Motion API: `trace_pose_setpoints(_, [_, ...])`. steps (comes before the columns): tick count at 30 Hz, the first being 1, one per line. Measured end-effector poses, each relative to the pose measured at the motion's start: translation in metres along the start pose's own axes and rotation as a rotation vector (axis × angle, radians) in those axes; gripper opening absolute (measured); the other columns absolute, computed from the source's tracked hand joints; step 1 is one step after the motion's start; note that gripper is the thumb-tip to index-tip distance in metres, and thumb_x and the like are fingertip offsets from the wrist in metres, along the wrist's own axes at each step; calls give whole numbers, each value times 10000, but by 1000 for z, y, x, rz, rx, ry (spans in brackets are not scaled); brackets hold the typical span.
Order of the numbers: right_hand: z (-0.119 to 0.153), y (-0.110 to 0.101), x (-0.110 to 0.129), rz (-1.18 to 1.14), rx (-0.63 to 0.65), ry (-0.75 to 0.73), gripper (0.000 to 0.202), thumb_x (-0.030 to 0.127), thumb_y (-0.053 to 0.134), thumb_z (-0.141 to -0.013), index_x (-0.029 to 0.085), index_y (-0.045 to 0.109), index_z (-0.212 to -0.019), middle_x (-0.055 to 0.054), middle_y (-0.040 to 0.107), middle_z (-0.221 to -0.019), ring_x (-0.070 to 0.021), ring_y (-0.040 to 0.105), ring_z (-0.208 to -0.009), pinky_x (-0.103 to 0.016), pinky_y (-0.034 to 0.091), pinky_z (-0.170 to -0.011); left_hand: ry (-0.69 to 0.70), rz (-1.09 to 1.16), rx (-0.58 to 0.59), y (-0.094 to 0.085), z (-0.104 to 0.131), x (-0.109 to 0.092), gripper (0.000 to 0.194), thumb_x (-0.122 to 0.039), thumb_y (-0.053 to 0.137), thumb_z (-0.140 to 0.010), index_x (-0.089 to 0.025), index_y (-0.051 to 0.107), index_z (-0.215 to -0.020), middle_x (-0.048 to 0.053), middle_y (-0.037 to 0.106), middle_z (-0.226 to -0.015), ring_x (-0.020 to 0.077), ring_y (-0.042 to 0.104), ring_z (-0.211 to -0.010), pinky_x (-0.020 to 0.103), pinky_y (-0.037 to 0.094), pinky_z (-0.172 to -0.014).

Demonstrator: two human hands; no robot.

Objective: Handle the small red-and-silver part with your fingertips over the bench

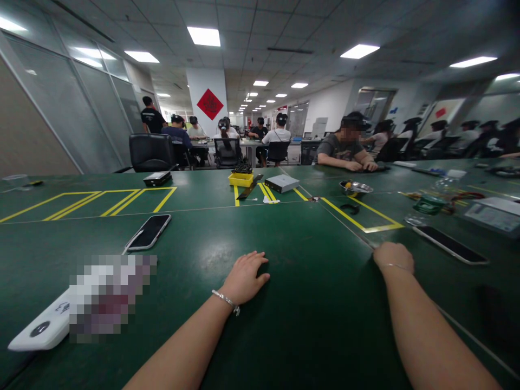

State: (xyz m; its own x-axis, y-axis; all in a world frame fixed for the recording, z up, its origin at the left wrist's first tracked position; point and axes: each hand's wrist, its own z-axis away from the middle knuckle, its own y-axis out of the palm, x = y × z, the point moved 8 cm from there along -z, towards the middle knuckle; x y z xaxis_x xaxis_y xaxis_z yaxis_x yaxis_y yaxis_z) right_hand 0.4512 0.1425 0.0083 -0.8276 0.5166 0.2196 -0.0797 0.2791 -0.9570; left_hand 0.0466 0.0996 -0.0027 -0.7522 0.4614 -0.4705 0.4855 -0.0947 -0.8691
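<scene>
My left hand (245, 278) lies palm down on the green tabletop (309, 319), fingers stretched out and holding nothing. A silvery bracelet circles that wrist. To the right, my right hand (393, 257) rests on the table as a loose fist, close to a seam in the surface. Its curled fingers point away from me and are mostly hidden; no object shows in it. A dark-screened phone (450, 245) lies to its right. Left of my left hand is another phone (148, 232) with a white cable, beside a white device (44, 325) that is partly pixelated.
Further back stand a yellow tray (240, 180) with dark items, a grey box (281, 183) and a metal bowl (356, 187). A clear container (493, 215) and a plastic bottle (431, 203) are at right. A person (345, 146) sits across the table.
</scene>
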Motion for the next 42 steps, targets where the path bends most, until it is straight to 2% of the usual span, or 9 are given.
trace_pose_setpoints(5, [6,-21,18,-25,-155,-7,388,290,366,-736,104,551,-1022,-204,524,-988,-293,498,-868,-371,383,-646,-9,24,-15,-1,-1,2,392,-393,438,-735,-241,470,-1095,25,420,-1251,197,320,-1178,373,225,-980])
trace_pose_setpoints(9, [27,-30,80,-219,-219,-244,259,291,417,-724,153,602,-842,-101,566,-846,-201,508,-796,-309,391,-682,-1,51,-41,-6,0,-2,366,-391,441,-734,-242,493,-1063,26,459,-1214,195,360,-1145,359,246,-962])
trace_pose_setpoints(16, [153,-22,224,-553,70,-916,186,196,482,-698,182,550,-871,-16,536,-773,-114,486,-686,-237,395,-661,-130,270,-126,-12,1,2,360,-423,365,-762,-223,518,-1020,36,605,-945,178,526,-885,294,384,-776])
trace_pose_setpoints(20, [218,-18,257,-558,126,-1127,188,116,462,-694,176,517,-864,-27,529,-802,-127,476,-759,-248,388,-707,-129,495,-126,-5,-3,5,321,-389,355,-770,-209,546,-954,27,610,-921,161,546,-840,264,395,-748])
trace_pose_setpoints(23, [233,-19,264,-526,153,-1223,196,152,482,-701,175,510,-894,-36,535,-837,-140,475,-813,-260,386,-739,-121,612,-120,-1,-6,7,262,-341,394,-750,-185,564,-875,28,616,-881,155,548,-823,258,395,-743])
trace_pose_setpoints(28, [169,-40,233,-437,-1,-1076,276,307,443,-750,174,506,-983,-64,542,-939,-170,464,-888,-304,364,-801,-258,811,-148,-2,-6,19,246,-385,408,-738,-163,503,-786,7,603,-665,113,541,-628,239,405,-626])
trace_pose_setpoints(33, [51,-32,113,-65,-215,-415,386,318,398,-748,147,490,-1082,-162,420,-1167,-296,332,-1086,-439,289,-851,-352,876,-168,-6,-4,28,301,-457,419,-717,-162,481,-711,-37,512,-499,72,449,-459,189,345,-484])
trace_pose_setpoints(37, [5,8,28,18,-30,-80,501,410,313,-760,170,406,-1191,-188,375,-1220,-345,332,-1098,-492,320,-786,-360,939,-133,-5,-3,30,361,-501,421,-702,-153,513,-733,-61,427,-432,56,385,-405,172,287,-428])
trace_pose_setpoints(42, [-8,31,15,97,126,-78,422,314,316,-746,103,562,-1015,-208,517,-1052,-296,477,-971,-417,382,-738,-324,1011,-163,-8,-3,31,355,-472,399,-727,-148,514,-811,-43,461,-518,51,398,-460,167,297,-445])
